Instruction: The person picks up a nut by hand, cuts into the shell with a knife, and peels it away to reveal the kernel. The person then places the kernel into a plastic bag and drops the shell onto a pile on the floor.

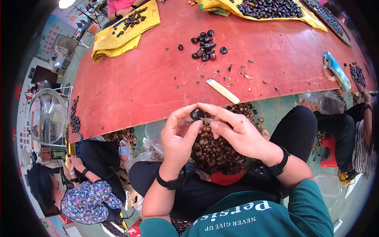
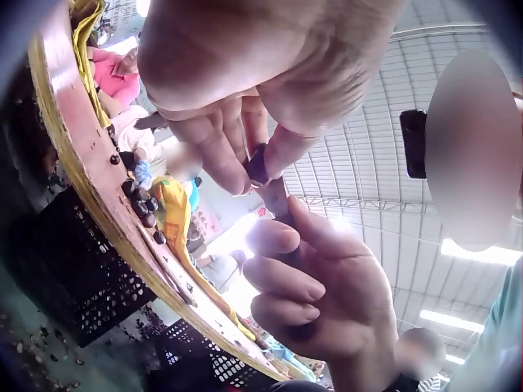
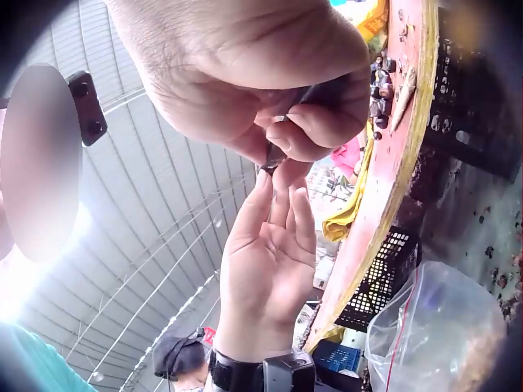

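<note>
My left hand (image 1: 177, 132) pinches a shiny, dark, round chestnut-like nut (image 1: 197, 114) between thumb and fingers, close to the table's near edge. With my right hand (image 1: 242, 134) I grip a small knife, its thin blade (image 1: 206, 119) right at the nut's side. Seen from the left wrist, the blade (image 2: 276, 196) stands between the two hands beside the nut (image 2: 257, 165). In the right wrist view, the knife's dark handle (image 3: 320, 93) runs through my curled right fingers, which partly hide it.
On the red table (image 1: 130, 87) lie a pile of dark nuts (image 1: 204, 45), a pale strip (image 1: 223, 91) and scraps. Nuts lie on yellow sacks (image 1: 114, 41) farther back. Brown shells (image 1: 215, 152) heap below, between my knees. Other people sit left (image 1: 87, 201) and right.
</note>
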`<state>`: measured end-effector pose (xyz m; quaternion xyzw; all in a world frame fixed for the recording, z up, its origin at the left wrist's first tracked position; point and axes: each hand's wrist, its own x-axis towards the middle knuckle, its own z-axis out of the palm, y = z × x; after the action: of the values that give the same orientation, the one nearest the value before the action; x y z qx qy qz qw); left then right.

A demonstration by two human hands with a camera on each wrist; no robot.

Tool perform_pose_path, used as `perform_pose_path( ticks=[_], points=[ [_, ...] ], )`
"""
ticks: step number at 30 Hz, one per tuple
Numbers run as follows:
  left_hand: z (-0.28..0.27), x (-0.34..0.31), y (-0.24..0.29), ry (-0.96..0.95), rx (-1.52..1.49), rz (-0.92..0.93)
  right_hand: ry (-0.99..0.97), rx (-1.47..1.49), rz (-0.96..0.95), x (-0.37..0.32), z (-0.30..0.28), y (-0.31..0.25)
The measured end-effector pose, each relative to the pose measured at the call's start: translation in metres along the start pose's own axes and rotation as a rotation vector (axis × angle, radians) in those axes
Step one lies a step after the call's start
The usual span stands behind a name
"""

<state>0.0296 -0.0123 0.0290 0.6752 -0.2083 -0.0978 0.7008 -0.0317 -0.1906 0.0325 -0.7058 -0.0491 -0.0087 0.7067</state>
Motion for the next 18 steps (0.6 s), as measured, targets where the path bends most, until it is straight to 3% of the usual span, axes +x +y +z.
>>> perform_pose_path(
  ticks=[8,18],
  points=[
    [-0.010,-0.001,0.001,-0.030,0.337,0.153,-0.068,0.053,0.141,0.001,-0.003,-0.004],
    [-0.002,-0.002,-0.013,0.023,0.337,0.207,0.118,0.123,0.089,-0.002,0.017,0.007]
  ],
)
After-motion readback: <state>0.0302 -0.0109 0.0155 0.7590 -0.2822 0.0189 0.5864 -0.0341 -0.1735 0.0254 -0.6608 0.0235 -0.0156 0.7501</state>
